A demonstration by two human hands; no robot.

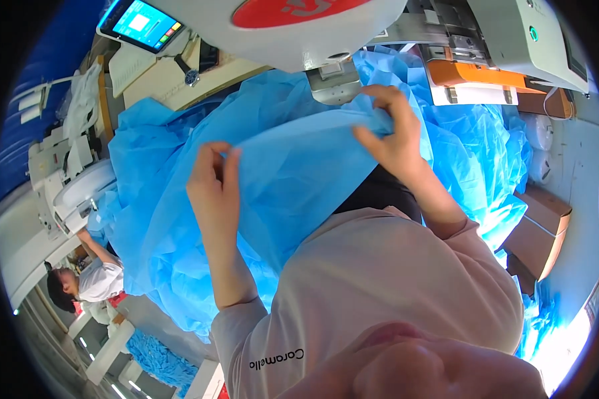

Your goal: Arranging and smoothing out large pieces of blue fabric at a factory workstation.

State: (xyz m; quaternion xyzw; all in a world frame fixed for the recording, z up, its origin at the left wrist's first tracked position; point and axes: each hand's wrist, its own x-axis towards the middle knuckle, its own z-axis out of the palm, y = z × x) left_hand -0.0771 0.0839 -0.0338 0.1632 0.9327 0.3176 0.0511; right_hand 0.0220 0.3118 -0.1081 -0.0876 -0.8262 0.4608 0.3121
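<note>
Pinching a fold of thin blue nonwoven fabric [293,166] in each grip, the left hand [213,183] holds its edge low while the right hand [393,133] lifts the far corner up under the machine head [336,83]. The sheet drapes from the person's lap across the bench [180,90] toward the white machine [299,33], so the step looks like lining up an edge; feeding it in would call for keeping the fabric taut and flat. A co-worker [90,279] sits beyond.

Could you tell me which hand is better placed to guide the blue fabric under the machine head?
Probably the right hand: it pinches the blue fabric beside the machine head; the left hand grips farther away.
</note>
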